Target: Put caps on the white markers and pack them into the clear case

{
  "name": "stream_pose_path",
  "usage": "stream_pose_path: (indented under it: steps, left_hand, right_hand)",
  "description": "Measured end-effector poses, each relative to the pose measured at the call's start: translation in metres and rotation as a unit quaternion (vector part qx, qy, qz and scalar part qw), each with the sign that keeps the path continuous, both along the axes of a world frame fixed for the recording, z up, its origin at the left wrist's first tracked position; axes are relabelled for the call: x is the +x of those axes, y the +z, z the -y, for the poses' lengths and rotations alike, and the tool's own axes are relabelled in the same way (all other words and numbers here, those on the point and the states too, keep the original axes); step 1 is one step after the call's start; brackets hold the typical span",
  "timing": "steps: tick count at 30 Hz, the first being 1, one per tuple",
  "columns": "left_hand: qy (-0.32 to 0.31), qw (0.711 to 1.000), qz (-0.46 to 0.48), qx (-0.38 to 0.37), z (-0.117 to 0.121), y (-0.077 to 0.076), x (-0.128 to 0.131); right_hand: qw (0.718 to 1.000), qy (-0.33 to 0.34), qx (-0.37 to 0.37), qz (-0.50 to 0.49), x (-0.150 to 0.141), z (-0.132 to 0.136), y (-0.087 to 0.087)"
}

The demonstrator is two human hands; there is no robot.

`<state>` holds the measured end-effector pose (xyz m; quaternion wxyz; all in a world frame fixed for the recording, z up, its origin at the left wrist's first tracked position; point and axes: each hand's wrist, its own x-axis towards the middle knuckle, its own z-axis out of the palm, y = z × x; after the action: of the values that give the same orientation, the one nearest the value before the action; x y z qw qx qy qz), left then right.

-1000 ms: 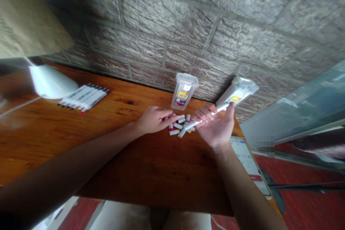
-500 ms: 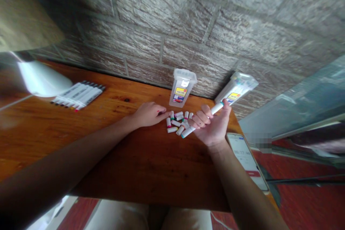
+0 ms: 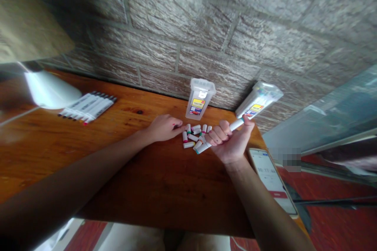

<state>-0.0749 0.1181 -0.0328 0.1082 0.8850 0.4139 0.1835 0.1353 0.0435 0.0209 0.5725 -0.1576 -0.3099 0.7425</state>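
Observation:
In the head view, my right hand [image 3: 231, 141] is turned palm up with its fingers wrapped round a white marker [image 3: 236, 124] with teal ends. The thumb rests by the marker's upper end, while its lower end slants down over a pile of short white marker caps [image 3: 189, 145] with coloured rims. My left hand [image 3: 165, 128] rests on the table just left of these caps. Its thumb and index finger show a gap between them, with nothing seen in it; the other fingers are hidden.
A clear plastic marker case [image 3: 196, 110] stands behind the caps; a second case [image 3: 259, 100], with contents, leans by the brick wall [image 3: 153, 31]. Several white markers [image 3: 88, 106] lie in a row beside the lamp [image 3: 48, 90]. A phone [image 3: 272, 180] lies along the wooden table's [image 3: 165, 188] right edge.
My right hand's fingers have curled a little further round the marker, and its lower end has shifted slightly left. My left hand stays in place. The view has tipped slightly.

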Motion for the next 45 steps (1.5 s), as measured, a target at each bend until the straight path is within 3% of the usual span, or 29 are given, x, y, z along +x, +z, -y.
stream_pose_path:
  steps: [13,24,45]
  left_hand:
    - [0.004,1.0,0.004,0.006,0.0,-0.001,0.0]
    - [0.0,1.0,0.008,0.009,-0.001,-0.003,0.0]
    - [-0.007,1.0,0.016,0.009,0.0,-0.001,-0.001]
  right_hand:
    - [0.999,0.01,-0.02,0.038,-0.003,-0.006,-0.008]
    - [0.998,0.028,-0.034,0.037,-0.009,-0.003,-0.004]
    - [0.996,-0.065,-0.013,0.059,-0.015,-0.001,-0.002]
